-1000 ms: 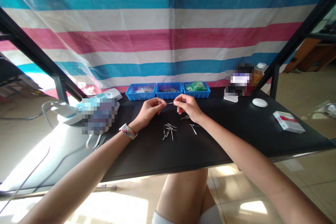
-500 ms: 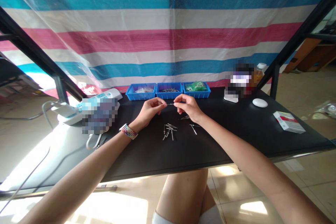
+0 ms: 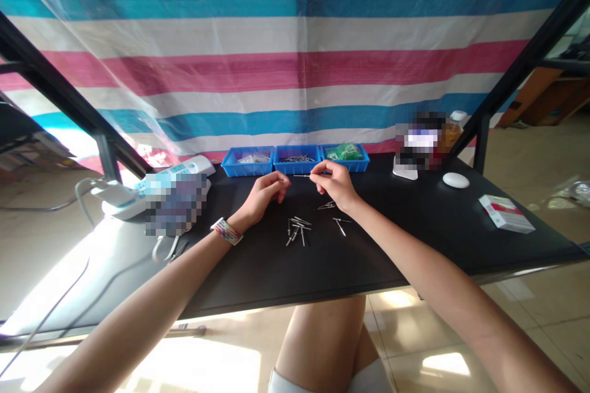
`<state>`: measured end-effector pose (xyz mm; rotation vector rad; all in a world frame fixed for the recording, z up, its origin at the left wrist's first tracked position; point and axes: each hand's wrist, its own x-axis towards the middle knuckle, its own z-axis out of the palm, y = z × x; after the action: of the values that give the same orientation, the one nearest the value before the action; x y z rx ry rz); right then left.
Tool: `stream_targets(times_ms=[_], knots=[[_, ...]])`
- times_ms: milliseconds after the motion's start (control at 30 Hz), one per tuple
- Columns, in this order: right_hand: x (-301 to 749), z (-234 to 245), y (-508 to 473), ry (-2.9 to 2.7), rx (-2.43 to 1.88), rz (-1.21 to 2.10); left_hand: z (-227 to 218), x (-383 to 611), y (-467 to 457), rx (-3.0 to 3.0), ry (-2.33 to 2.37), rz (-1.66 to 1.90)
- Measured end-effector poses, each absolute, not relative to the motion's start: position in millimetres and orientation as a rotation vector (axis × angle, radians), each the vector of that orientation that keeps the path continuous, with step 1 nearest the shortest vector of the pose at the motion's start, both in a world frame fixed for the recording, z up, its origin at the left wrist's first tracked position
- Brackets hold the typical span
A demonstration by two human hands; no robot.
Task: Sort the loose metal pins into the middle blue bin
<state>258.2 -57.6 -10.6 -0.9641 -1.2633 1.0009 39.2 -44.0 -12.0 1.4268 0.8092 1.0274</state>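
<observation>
My right hand (image 3: 335,185) pinches a thin silvery pop rivet (image 3: 302,175) between thumb and fingertips, its shank pointing left. Just across from it, my left hand (image 3: 266,195) is curled, thumb against the bent fingers, with nothing visible in it and apart from the rivet. Below the hands, a loose pile of pop rivets (image 3: 298,231) lies on the black table (image 3: 258,270). A smaller group of rivets (image 3: 341,226) lies to the right, and a few more rivets (image 3: 326,204) are beside my right hand.
Behind the hands stand three blue bins: the left bin (image 3: 247,169) with clear bags, the middle bin (image 3: 295,167) with metal pieces, the right bin (image 3: 353,166) with green material. A power strip (image 3: 193,166) is at left; a white mouse (image 3: 456,180) and small box (image 3: 507,214) at right.
My left hand has let go of the rivet's left end. My right hand, still pinching the rivet, has moved slightly up and to the right, opening a gap between the hands.
</observation>
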Motion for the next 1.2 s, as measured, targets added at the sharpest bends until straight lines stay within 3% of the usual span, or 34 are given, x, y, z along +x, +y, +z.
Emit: stream_targets(times_ms=[367, 467, 700, 933, 1200], knots=[[268, 11, -12, -1.397, -1.176, 0.225, -10, 42, -48, 1.488, 0.821, 0.956], [262, 10, 0, -1.536, -1.318, 0.142, -10, 41, -47, 1.489, 0.821, 0.954], [272, 10, -15, -1.811, -1.242, 0.199, -11, 42, -47, 1.480, 0.818, 0.945], [319, 10, -51, -2.251, -1.312, 0.777, -11, 42, -47, 1.497, 0.813, 0.934], [329, 7, -52, -2.351, -1.352, 0.859, -11, 41, -47, 1.513, 0.825, 0.927]])
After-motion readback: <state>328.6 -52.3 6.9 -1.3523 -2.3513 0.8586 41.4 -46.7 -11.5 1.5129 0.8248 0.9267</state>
